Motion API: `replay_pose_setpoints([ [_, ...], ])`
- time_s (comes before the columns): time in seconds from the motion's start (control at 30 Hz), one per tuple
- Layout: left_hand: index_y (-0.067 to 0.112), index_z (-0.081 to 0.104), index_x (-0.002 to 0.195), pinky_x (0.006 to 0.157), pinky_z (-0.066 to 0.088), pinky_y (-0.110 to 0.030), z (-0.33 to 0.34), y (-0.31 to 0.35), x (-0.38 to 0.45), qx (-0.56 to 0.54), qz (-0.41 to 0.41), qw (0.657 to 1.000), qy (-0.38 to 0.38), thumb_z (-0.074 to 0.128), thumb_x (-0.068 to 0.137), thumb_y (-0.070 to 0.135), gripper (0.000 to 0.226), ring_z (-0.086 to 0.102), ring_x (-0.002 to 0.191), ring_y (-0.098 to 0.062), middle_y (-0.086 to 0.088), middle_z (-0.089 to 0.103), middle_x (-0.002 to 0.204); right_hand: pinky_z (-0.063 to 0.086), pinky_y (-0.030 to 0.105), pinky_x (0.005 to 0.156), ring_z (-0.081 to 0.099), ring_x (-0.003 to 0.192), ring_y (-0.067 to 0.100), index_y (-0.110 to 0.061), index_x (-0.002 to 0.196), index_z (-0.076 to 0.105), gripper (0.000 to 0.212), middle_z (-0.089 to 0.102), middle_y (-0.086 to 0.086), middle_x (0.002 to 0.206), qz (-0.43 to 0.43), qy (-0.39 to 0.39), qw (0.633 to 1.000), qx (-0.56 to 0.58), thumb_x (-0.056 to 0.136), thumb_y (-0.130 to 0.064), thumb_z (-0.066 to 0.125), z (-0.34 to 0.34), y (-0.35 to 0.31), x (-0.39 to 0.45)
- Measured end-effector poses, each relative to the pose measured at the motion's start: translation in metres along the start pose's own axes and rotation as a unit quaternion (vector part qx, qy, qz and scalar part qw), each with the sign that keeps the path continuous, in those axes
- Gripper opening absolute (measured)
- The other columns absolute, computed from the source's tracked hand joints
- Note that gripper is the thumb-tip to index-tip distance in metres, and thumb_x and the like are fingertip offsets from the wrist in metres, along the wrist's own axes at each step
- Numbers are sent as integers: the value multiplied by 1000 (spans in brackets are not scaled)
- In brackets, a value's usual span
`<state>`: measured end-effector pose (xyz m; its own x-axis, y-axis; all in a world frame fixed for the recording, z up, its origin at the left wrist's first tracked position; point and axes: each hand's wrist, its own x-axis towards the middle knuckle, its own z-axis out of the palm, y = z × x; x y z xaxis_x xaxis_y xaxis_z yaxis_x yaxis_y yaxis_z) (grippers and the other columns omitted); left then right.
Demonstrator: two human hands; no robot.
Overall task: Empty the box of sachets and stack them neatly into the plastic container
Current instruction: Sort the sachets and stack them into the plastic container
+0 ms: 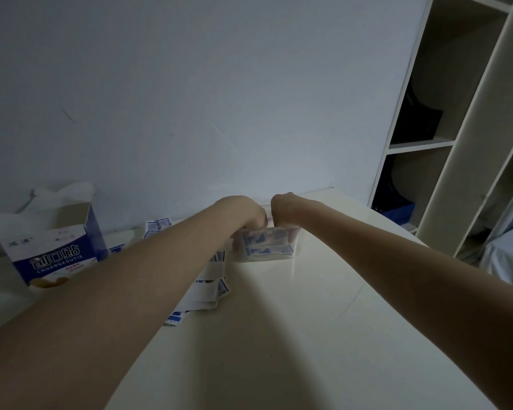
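The small clear plastic container (267, 245), part-filled with blue-and-white sachets (264, 249), sits mid-frame on the pale surface (279, 335). Both hands, left hand (251, 216) and right hand (283, 210), reach into its top, fingers hidden, so I cannot tell their grip; this looks like settling a stack. Next move calls for gathering the loose sachets (208, 291) lying lower left of it, near the opened blue-and-white cardboard box (54, 250).

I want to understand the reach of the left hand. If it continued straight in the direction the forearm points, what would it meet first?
The left hand is already over the plastic container, so that comes first; beyond it, probably the wall, though depth is unclear.
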<state>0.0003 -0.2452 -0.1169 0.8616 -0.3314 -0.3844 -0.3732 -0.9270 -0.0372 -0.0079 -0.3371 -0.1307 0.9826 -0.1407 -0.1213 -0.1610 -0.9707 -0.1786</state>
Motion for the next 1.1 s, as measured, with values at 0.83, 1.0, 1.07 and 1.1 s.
replay_pose_setpoints([
  [0.83, 8, 52, 96, 91, 42, -33, 3, -4, 13, 51, 23, 998, -19, 60, 88, 18, 15, 51, 62, -14, -2, 56, 78, 34, 25, 57, 41, 59, 16, -10, 60, 42, 34, 39, 2, 64, 25, -70, 983, -170, 94, -10, 43, 0, -7, 8],
  [1.0, 8, 49, 90, 93, 39, -32, 4, -1, 8, -1, -17, 999, 29, 42, 96, 23, 18, 52, 66, -16, -5, 66, 79, 41, 28, 70, 51, 73, 24, -6, 67, 45, 26, 43, 4, 66, 33, -77, 985, -148, 93, -8, 45, -6, -11, 2],
  [1.07, 11, 47, 80, 98, 34, -35, -1, -3, 1, 11, -26, 996, 89, 35, 95, 24, 23, 50, 66, -15, -2, 63, 66, 52, 29, 68, 62, 68, 26, -2, 79, 52, 18, 55, 9, 70, 32, -69, 991, -106, 93, -6, 41, -17, -18, -6],
  [1.1, 13, 48, 80, 97, 33, -35, -5, -6, -4, 18, -20, 991, 130, 35, 94, 23, 21, 50, 68, -14, 1, 62, 64, 56, 33, 74, 67, 69, 27, 1, 85, 55, 19, 62, 12, 75, 24, -57, 995, -81, 94, -5, 40, -24, -22, -12],
])
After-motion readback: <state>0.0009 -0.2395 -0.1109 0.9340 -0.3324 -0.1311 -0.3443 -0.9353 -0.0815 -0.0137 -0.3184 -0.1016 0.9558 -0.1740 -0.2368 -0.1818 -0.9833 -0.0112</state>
